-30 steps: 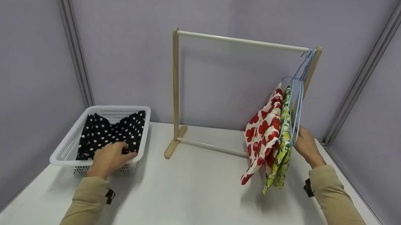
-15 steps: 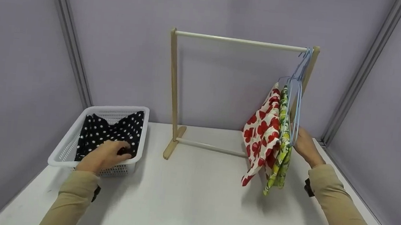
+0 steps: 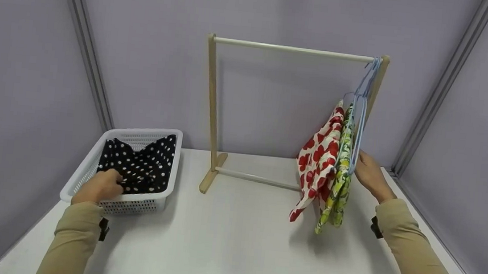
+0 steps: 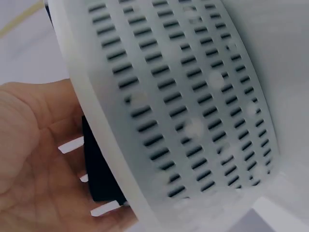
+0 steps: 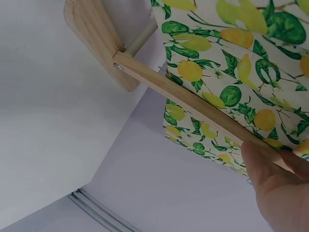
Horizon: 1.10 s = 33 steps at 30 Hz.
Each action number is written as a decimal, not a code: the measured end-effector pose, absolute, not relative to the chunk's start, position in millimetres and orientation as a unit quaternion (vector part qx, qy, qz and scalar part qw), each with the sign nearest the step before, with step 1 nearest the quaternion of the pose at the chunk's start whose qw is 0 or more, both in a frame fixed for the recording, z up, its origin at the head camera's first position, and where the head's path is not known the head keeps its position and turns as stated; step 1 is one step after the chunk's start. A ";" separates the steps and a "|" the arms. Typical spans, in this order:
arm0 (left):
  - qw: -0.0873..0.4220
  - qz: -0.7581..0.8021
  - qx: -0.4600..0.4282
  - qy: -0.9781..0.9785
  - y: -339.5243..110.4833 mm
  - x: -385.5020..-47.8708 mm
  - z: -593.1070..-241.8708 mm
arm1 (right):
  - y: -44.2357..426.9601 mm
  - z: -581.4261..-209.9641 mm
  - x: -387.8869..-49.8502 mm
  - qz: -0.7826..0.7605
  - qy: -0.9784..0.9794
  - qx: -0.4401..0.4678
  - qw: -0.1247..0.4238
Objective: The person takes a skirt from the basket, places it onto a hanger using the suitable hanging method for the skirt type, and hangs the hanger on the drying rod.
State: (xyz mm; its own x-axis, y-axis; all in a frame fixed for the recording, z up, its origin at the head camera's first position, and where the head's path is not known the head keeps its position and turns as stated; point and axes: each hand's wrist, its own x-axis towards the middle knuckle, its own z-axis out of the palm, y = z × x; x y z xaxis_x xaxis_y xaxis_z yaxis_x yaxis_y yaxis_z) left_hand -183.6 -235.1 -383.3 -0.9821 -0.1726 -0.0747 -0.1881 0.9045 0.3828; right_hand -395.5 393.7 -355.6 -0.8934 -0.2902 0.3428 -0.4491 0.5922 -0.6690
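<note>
My left hand (image 3: pixel 100 186) reaches over the near left rim of the white basket (image 3: pixel 170 165), its fingers bent down at a black garment with white dots (image 3: pixel 138 167). In the left wrist view the palm faces the basket's slotted wall and dark cloth shows beside the fingers; the rim hides the fingertips. At the far right, my right hand (image 3: pixel 371 174) holds the wooden upright of the clothes rack (image 5: pixel 188 99), thumb and fingers on either side of it. Close by hang a red-and-white printed garment (image 3: pixel 317 162) and a lemon-print garment (image 5: pixel 231 72).
Several light blue hangers (image 3: pixel 360 121) bunch at the right end of the rack's white rail (image 3: pixel 292 49). The rack stands on a white table (image 3: pixel 225 233). Pale panels (image 3: pixel 160 79) enclose the back and sides.
My left hand has moved left across the dotted garment to the basket's near left part, and its fingers have drawn closer together. The hanging garments sway slightly. My right hand stays by the upright.
</note>
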 end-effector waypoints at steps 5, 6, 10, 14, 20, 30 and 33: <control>0.006 0.186 -0.086 0.979 -239.0 -181.8 -387.5 | 395.5 -355.9 -395.4 0.405 -0.886 0.208 0.087; 0.000 0.181 -0.082 0.980 -238.5 -182.2 -388.1 | 396.1 -355.8 -395.1 0.405 -0.887 0.207 0.084; -0.045 0.169 -0.064 0.982 -236.2 -183.3 -384.4 | 397.6 -355.4 -394.3 0.401 -0.889 0.201 0.089; -0.108 0.163 -0.060 0.979 -233.5 -183.8 -373.3 | 397.7 -355.6 -393.7 0.398 -0.890 0.200 0.093; -0.219 0.150 -0.069 0.962 -221.7 -183.1 -359.8 | 399.5 -355.0 -392.3 0.419 -0.881 0.205 0.078; -0.427 0.189 -0.091 0.880 -194.5 -185.9 -335.2 | 400.3 -347.8 -387.4 0.440 -0.865 0.210 0.122; -0.464 0.213 -0.099 0.854 -186.3 -187.4 -323.9 | 399.2 -342.9 -384.5 0.450 -0.855 0.204 0.157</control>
